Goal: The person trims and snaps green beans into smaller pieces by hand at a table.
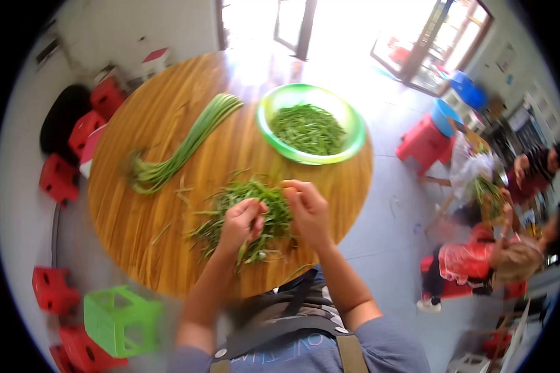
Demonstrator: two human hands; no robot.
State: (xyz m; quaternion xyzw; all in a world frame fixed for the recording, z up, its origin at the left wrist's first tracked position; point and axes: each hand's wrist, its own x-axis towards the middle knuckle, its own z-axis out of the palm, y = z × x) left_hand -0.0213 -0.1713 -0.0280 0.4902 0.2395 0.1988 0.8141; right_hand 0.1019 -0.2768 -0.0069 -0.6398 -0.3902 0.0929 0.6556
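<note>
Both of my hands are over a loose pile of green leaves and stems (270, 217) near the front of the round wooden table. My left hand (244, 222) is closed with its fingers curled. To its right, my right hand (307, 209) is closed in a pinch, a short gap apart from the left. Whatever lies between the fingers of either hand is too small or hidden. Behind my right hand stands a green-rimmed bowl (356, 148) with short green stem pieces (308, 129) inside. A bunch of long green stalks (190, 143) lies at the back left.
The wooden table (137, 230) has stray bits of stem on it. A green stool (121, 320) and red stools (56, 289) stand to the left. At right, people (479, 264) sit by more greens (488, 193), near a blue basin (445, 117) on red stools (423, 144).
</note>
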